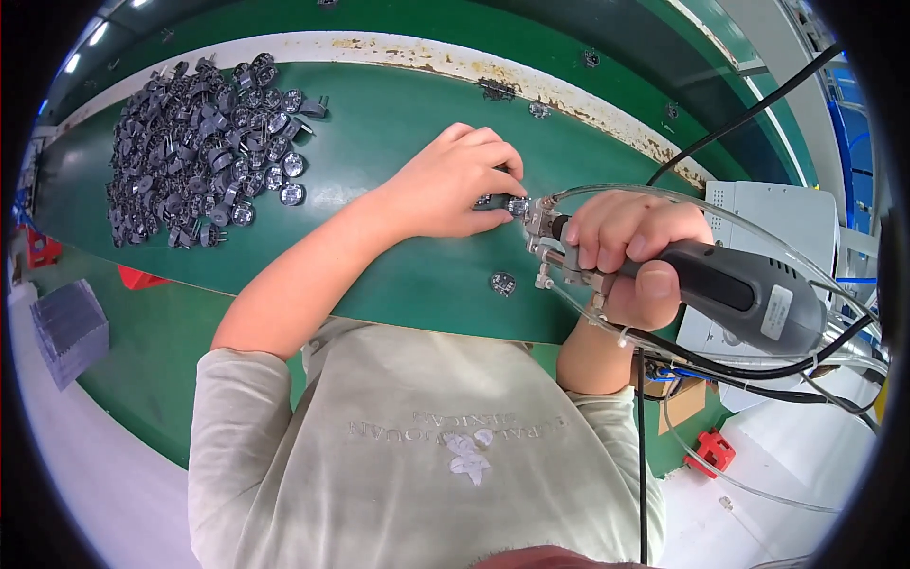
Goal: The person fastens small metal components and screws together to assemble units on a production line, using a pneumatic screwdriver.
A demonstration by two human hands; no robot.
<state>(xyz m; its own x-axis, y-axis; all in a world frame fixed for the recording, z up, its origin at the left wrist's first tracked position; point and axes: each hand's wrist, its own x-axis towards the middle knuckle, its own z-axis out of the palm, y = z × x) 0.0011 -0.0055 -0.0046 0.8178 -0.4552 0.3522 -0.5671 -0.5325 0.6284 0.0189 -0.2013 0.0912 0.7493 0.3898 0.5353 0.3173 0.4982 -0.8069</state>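
The left hand [463, 182] has its grip pinched on a small round part [518, 206] at the left end of the grey tool [749, 289], which the right hand's [637, 232] grip encircles. On the green worktop [393, 119], 1 loose disc [503, 284] lies nearer, a dark heap [199, 156] left.

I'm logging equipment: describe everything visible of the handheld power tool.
The handheld power tool has a grey, plastic-looking body, black inset, pale label and metallic nose. Clear tubing and black cable run alongside. The right hand grips it, nose pointing left over the green bench toward the small clear part in the left hand; contact is unclear.
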